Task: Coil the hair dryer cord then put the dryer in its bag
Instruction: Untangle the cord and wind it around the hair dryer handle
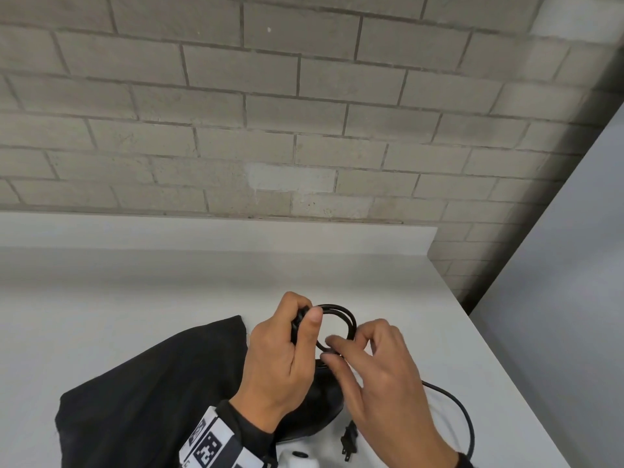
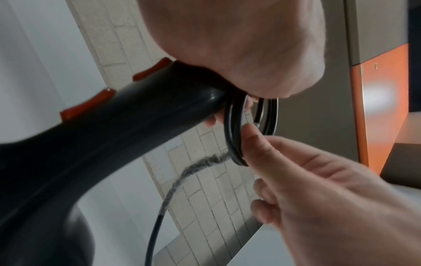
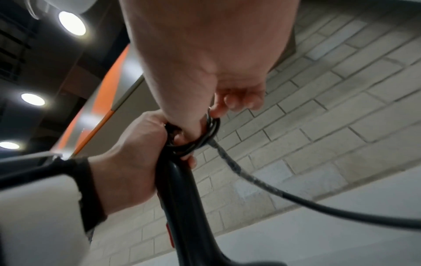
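My left hand (image 1: pixel 287 349) grips the end of the black hair dryer's handle (image 2: pixel 127 115) together with several small loops of black cord (image 1: pixel 341 315); its thumb presses the loops. The dryer (image 3: pixel 180 194) has orange-red buttons and its body hangs below the hand, over the black cloth bag (image 1: pixel 152 383) lying on the white counter (image 1: pixel 135 282). My right hand (image 1: pixel 378 366) pinches the cord at the lower side of the loops (image 2: pixel 237 144). The loose cord (image 1: pixel 462 413) trails right and curves back to the plug (image 1: pixel 349 440) on the counter.
A grey brick wall (image 1: pixel 304 113) stands behind the counter. The counter's right edge (image 1: pixel 499 349) runs diagonally, with floor beyond it. A white object with a black knob (image 1: pixel 299 459) sits at the bottom of the head view.
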Tool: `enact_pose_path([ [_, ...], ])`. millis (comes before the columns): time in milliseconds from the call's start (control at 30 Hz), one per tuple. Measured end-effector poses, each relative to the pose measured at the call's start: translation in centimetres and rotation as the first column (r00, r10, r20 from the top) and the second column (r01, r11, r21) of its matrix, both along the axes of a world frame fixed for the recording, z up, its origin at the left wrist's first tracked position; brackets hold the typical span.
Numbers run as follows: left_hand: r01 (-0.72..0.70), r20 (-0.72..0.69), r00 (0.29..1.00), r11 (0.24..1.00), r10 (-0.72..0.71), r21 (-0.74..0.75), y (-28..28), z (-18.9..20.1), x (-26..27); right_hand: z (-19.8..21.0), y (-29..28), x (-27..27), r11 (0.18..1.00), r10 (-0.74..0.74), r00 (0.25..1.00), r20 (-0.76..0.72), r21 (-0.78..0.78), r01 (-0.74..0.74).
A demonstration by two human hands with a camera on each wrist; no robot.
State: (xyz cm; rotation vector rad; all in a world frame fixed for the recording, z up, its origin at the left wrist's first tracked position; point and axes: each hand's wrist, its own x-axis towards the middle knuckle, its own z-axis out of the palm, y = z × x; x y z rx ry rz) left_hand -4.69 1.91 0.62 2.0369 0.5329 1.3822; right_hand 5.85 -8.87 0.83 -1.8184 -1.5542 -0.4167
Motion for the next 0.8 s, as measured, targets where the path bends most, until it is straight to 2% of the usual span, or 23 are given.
enact_pose_path([
  [67, -0.027, 0.002, 1.000, 0.999, 0.027, 0.020, -0.1, 0.0, 0.0, 1.1, -0.2, -0.4, 0.999, -0.023, 0.999, 0.042, -0.034, 0.024],
  [133, -0.062, 0.008, 0.998, 0.998, 0.062, 0.027, -0.2, 0.1, 0.1, 2.2, -0.5, -1.0, 0.999, -0.013, 1.000, 0.011, -0.033, 0.014],
  [233, -0.093, 0.010, 0.996, 0.995, 0.093, 0.034, -0.1, 0.1, 0.4, 3.1, -1.1, -1.6, 0.999, 0.019, 0.994, -0.111, -0.047, -0.025],
  [333, -0.098, 0.024, 0.995, 0.995, 0.097, 0.033, -0.3, 0.0, 0.6, 4.0, -1.6, -1.7, 0.981, 0.039, 0.961, -0.274, -0.172, -0.089],
  [433, -0.093, 0.044, 0.995, 0.995, 0.092, 0.036, -0.3, -0.1, 0.6, 5.2, -2.1, -1.8, 0.947, 0.044, 0.902, -0.429, -0.269, -0.174],
  [567, -0.051, 0.063, 0.997, 0.999, 0.051, 0.003, -0.5, -0.1, 0.6, 7.6, -2.9, -1.6, 0.953, 0.050, 0.751, -0.658, -0.193, -0.232],
  [700, -0.031, 0.044, 0.999, 0.999, 0.030, 0.034, -1.1, 0.1, 0.7, 8.7, -3.6, -1.0, 0.936, 0.013, 0.662, -0.749, -0.224, -0.271],
  [733, -0.041, 0.029, 0.999, 0.998, 0.039, 0.054, -1.1, 0.1, 0.7, 8.7, -3.7, -1.0, 0.938, 0.011, 0.663, -0.748, -0.223, -0.266],
  [800, -0.068, 0.003, 0.998, 0.993, 0.068, 0.093, -1.1, 0.3, 0.8, 8.1, -3.6, -1.2, 0.955, 0.005, 0.724, -0.689, -0.212, -0.208],
])
